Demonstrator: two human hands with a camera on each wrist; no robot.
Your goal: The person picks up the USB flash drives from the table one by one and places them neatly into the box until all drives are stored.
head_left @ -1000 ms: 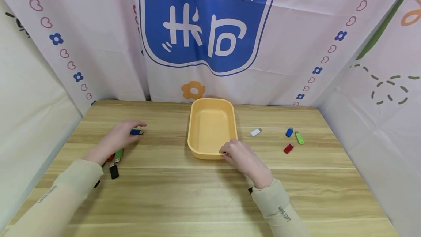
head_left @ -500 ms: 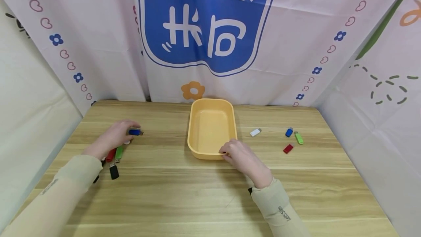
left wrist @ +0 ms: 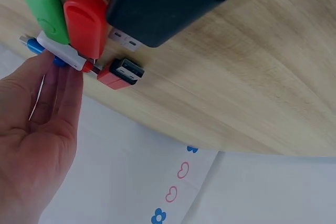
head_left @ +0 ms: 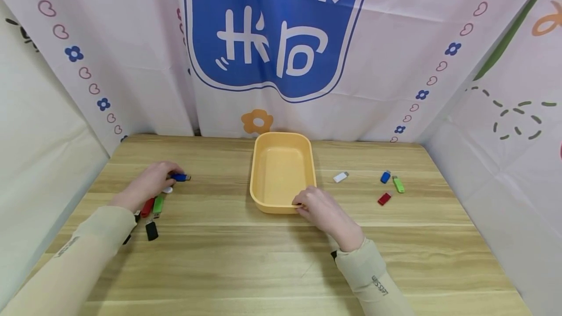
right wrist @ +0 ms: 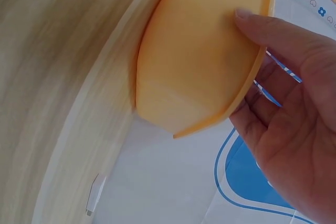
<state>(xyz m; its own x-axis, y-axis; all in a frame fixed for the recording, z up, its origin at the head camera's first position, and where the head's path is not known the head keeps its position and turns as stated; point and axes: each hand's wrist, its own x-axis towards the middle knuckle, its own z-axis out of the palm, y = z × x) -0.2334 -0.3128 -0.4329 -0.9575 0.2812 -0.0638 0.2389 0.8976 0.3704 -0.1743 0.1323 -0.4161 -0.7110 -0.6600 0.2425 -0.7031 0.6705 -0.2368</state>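
Note:
At the left of the table my left hand (head_left: 151, 183) pinches a blue USB flash drive (head_left: 181, 178), whose metal plug points right. The left wrist view shows the fingers (left wrist: 50, 90) at that blue drive (left wrist: 33, 45), partly behind a white drive (left wrist: 60, 52). Close by lie a green drive (head_left: 158, 204), a red drive (head_left: 147, 207) and a black drive (head_left: 151, 231). A yellow rectangular bin (head_left: 275, 208) stands mid-table, bare inside. With thumb outside and fingers inside, my right hand (head_left: 328, 216) grips its near right rim.
Right of the bin lie a white drive (head_left: 340, 177), a blue drive (head_left: 385, 176), a light green drive (head_left: 398, 184) and a red drive (head_left: 384, 198). A printed cloth (head_left: 373, 87) hangs along the table's back edge. More cloth walls both sides.
The left hand's thumb and fingers have come together on the blue drive, and the hand has drawn slightly left. A white drive beneath has come into view. The right hand stays on the bin.

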